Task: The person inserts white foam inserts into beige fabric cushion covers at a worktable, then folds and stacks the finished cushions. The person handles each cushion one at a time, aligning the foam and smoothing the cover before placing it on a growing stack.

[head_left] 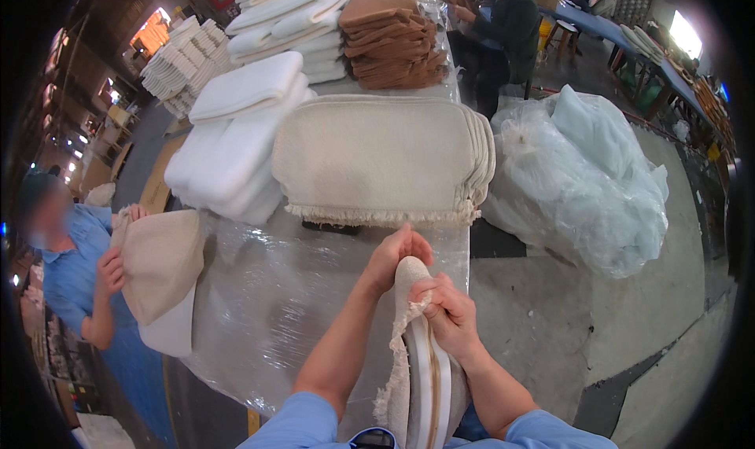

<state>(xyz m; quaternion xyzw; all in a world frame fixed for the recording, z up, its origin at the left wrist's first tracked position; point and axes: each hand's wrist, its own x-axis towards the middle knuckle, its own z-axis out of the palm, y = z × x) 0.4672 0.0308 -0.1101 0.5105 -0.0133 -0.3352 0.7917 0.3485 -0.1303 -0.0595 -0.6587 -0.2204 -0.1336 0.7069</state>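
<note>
A wide grey table under clear plastic sheeting [244,292] fills the middle of the frame; right of it, at the upper right, sits a bulky, translucent plastic bag with pale blue contents [578,182]; at the upper centre lies a neat stack of beige woven covers with rounded corners [385,154], its long axis across the frame, frayed edge toward the lower edge; beside it, to the upper left, are folded thick white pads [228,146]; farther up stands a pile of brown fabric pieces [393,44]; at the left edge a co-worker in a blue shirt [86,229] grips a beige cover partly over a white pad [161,268].

At the lower centre is a beige woven cover with a frayed edge [400,370], white strips and a tan line along it; its long axis runs nearly upright, rounded end pointing up the frame; the right hand [450,315] has its fingers closed on the frayed edge near that end; the left hand [395,255] cups the rounded end, fingers half curled; whether they grip cannot be told.
</note>
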